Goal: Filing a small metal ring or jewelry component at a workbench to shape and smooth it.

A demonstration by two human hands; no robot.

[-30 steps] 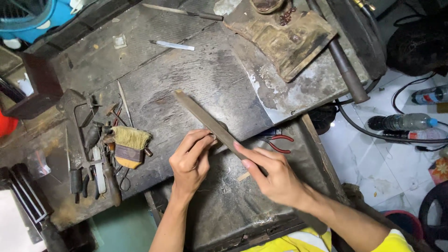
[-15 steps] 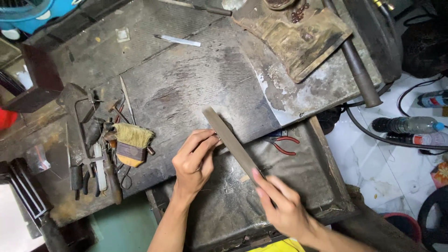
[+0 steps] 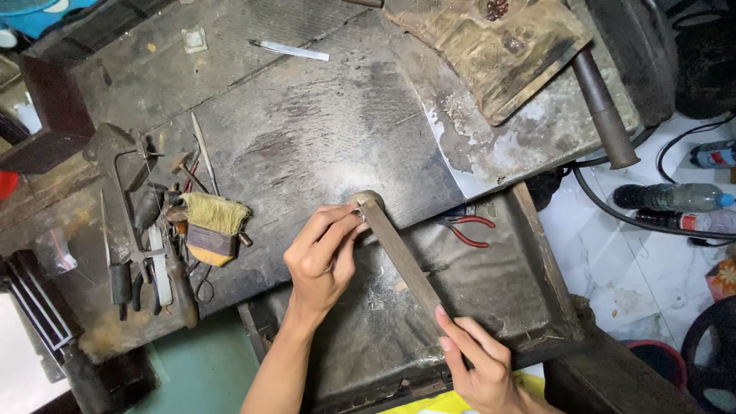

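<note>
**Bench lot: flat file worked against a small ring, with surrounding tools**

1. Workbench: dark, worn wood, scarred and dusty, with a paler metal plate let into its right part. A shallow drawer tray stands pulled out beneath the front edge.

2. Folded cloth pad: stained, tan, at the far right of the bench, beside a dark round bar.

3. Flat file: long, narrow, grey steel, lying diagonally over the tray from the bench edge toward the person. Judged stiff and fairly heavy for its width, its toothed faces rough rather than slippery; best taken at the near end, leaving the cutting face bare.

4. Right hand: low in the view, fingers closed around the file's near end, index finger laid along the blade, wrist turned inward.

5. Left hand: arm reaching up from below, wrist bent, thumb and fingertips pinching a small ring against the file's far tip at the bench edge. The ring looks light, hard and easily dropped.

6. Bristle brush: pale bristles, left of the hands, amid a cluster of hand tools.

7. Red-handled pliers: in the tray, just right of the file.

8. White pen: far edge of the bench.
</note>
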